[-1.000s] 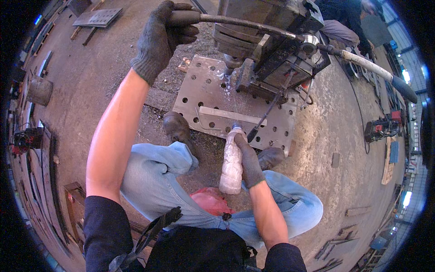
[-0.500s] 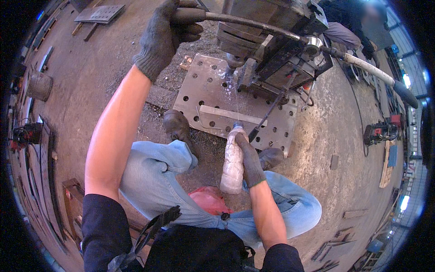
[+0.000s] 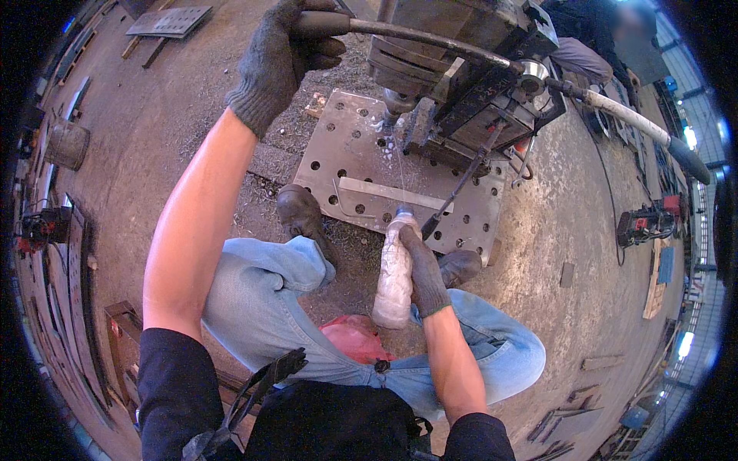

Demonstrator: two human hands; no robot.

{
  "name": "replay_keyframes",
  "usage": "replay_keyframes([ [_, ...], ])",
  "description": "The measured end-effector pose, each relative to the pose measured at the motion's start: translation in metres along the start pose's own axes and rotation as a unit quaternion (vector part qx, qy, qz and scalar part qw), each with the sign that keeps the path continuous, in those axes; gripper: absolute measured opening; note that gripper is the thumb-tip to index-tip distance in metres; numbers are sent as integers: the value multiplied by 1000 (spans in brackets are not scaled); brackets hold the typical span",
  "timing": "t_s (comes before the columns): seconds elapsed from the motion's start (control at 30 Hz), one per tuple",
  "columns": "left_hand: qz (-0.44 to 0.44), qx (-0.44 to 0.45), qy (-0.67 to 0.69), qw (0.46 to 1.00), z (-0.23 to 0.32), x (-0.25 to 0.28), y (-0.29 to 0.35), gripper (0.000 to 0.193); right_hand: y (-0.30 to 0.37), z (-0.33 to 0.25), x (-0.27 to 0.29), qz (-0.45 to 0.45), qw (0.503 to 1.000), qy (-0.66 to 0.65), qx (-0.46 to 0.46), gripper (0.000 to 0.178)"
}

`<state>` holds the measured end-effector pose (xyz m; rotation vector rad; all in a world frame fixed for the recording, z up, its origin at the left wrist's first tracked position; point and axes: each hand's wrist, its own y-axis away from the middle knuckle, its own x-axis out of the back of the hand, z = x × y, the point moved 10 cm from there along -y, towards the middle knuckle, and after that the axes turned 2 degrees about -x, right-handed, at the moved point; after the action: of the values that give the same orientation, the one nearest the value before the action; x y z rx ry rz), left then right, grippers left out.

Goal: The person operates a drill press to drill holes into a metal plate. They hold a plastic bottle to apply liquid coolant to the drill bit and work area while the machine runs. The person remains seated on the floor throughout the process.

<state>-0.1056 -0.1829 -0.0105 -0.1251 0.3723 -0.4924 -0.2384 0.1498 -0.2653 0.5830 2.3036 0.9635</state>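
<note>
My gloved left hand (image 3: 273, 73) is raised at the upper left, its fingers closed around the grip of a long feed lever (image 3: 430, 35) on a drill (image 3: 423, 65). Below the drill body, the cutting bit (image 3: 390, 117) points down at a steel plate (image 3: 323, 173) full of round holes. White liquid spots lie around the bit. In my gloved right hand (image 3: 424, 265) is a clear plastic bottle (image 3: 390, 280) of milky liquid, tilted with its cap toward the bit. From the cap a thin stream of liquid runs to the bit area.
A flat metal strip (image 3: 384, 194) and a bent hex key (image 3: 350, 206) lie on the plate. Another lever (image 3: 630, 111) sticks out to the right. My boots (image 3: 301, 211) flank the plate's near side. A person (image 3: 592, 54) is at the upper right; a red-and-black machine (image 3: 649, 220) stands farther right.
</note>
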Motion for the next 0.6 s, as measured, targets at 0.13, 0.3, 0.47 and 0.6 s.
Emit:
replay_keyframes([
  [0.13,-4,1,7,1000,0,0,-1,55,15,-27,-9,18,993,-12,117,55],
  [0.3,-6,-6,6,1000,0,-1,-1,55,18,-40,-5,5,985,23,169,44],
  [0.47,7,14,24,1000,-5,3,-3,52,26,-38,-18,-6,991,13,136,36],
  [0.6,17,37,43,998,-5,6,-4,51,16,-15,-20,-28,998,-42,40,44],
])
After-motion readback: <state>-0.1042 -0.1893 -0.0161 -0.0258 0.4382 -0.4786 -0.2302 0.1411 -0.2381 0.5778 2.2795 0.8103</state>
